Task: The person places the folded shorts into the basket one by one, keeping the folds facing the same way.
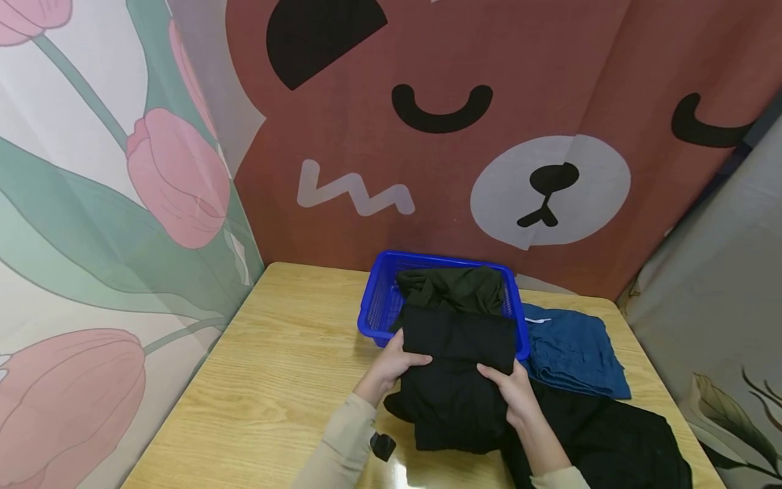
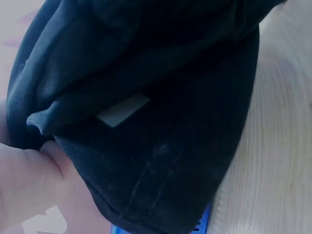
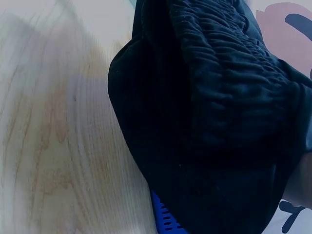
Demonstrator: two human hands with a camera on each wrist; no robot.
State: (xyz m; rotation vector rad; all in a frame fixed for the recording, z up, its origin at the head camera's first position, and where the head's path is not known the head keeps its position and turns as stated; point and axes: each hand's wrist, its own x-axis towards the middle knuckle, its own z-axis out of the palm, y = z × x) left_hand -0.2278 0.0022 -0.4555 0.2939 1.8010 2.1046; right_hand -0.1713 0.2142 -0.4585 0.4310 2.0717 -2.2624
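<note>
Both hands hold a folded black garment [image 1: 458,401] by its two sides, thumbs on top. My left hand [image 1: 393,365] grips its left edge, and my right hand [image 1: 515,394] grips the right edge. The far end of the bundle overlaps the front rim of a blue plastic basket [image 1: 374,299]. Inside that basket lies a crumpled dark green garment [image 1: 455,286]. In the right wrist view a gathered elastic band [image 3: 229,87] runs along the black cloth. A pale tag [image 2: 124,111] shows among its folds in the left wrist view.
A folded blue garment [image 1: 577,353] sits right of the basket on the wooden table [image 1: 275,367]. Nearer, another black garment [image 1: 617,435] is spread at the right, under my right forearm. Printed curtains [image 1: 440,170] stand behind the table and on both sides.
</note>
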